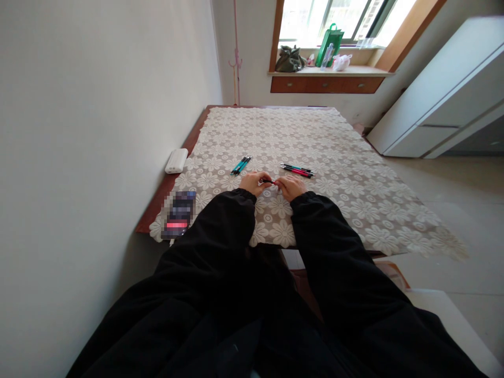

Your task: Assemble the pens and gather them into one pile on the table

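Red pen (269, 181) sits pinched between both fists: left hand (255, 183) and right hand (290, 187) closed on its ends, low over the table (334, 157).

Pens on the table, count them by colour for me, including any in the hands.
Teal pens: 2
Red pens lying right of the hands: about 2, hard to separate
Red pen held between left hand and right hand: 1
Total: about 5

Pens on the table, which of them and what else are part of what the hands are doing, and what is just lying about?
In hand:
red pen, held between left hand and right hand
teal pens
red and black pens

Lying about:
white box
phone
green bag on the windowsill
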`<state>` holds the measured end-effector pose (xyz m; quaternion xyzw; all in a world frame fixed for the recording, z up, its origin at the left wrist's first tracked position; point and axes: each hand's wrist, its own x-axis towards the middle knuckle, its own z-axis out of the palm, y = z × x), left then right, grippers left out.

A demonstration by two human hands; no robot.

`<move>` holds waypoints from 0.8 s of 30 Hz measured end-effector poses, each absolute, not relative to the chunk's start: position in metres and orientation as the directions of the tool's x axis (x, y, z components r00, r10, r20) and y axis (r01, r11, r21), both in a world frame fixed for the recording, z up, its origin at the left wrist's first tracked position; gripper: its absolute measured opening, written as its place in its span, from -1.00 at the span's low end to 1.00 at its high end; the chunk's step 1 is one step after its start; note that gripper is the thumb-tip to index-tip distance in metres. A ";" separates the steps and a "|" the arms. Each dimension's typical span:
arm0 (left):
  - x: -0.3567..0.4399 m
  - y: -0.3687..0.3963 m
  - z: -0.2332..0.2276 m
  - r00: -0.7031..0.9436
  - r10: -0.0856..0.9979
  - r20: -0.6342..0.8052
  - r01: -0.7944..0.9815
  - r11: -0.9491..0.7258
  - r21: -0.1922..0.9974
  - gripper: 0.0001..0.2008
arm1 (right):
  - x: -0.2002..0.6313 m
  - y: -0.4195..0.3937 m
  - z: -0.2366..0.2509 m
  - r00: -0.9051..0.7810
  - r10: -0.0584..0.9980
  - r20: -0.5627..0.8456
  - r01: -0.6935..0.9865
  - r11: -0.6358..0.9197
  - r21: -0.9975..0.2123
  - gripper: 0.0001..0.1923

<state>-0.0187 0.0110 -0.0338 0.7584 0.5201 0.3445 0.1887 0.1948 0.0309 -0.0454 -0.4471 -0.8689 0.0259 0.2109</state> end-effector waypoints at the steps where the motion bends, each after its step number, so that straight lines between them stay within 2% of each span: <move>1: -0.019 0.011 -0.034 0.218 0.919 0.329 0.656 -0.388 0.648 -0.82 | 0.195 0.031 -0.046 -0.507 0.788 0.350 0.769 0.597 -0.229 -0.66; 11: -0.019 0.011 -0.032 0.203 0.923 0.328 0.642 -0.378 0.667 -0.82 | 0.196 0.032 -0.049 -0.494 0.773 0.398 0.764 0.605 -0.226 -0.66; 24: -0.019 0.011 -0.032 0.185 0.931 0.314 0.664 -0.354 0.659 -0.82 | 0.195 0.033 -0.050 -0.510 0.773 0.377 0.768 0.606 -0.205 -0.68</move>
